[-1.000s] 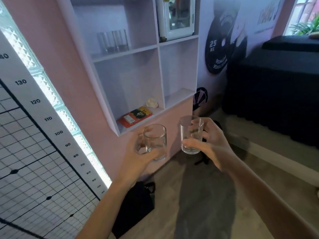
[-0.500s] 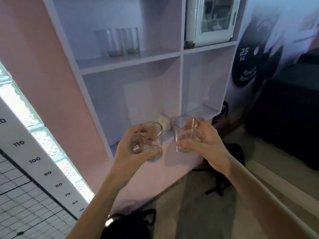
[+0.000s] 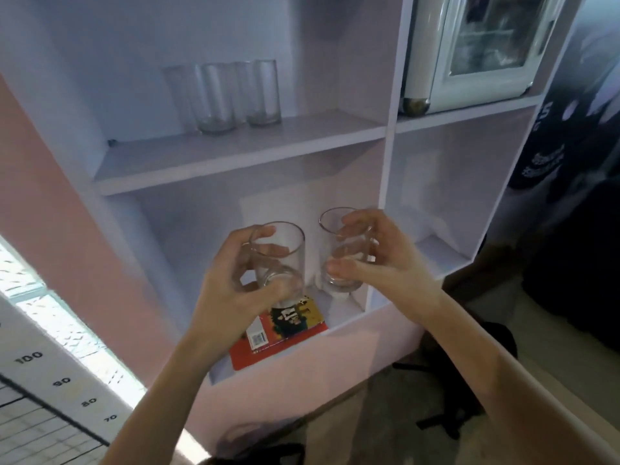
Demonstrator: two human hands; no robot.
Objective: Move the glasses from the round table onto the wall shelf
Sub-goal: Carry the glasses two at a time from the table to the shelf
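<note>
Glasses [image 3: 280, 260] [image 3: 345, 250] are clasped one in each hand [image 3: 231, 290] [image 3: 375, 260]; next, both must lift toward twelve o'clock onto the shelf board [image 3: 235, 152].

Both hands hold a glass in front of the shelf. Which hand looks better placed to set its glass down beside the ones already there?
Probably the left hand: its glass sits more directly below the shelved glasses and the bare board beside them.

Both arms reach forward, left hand [image 3: 235, 290] and right hand [image 3: 379, 260] raised, fingers curled closed.
</note>
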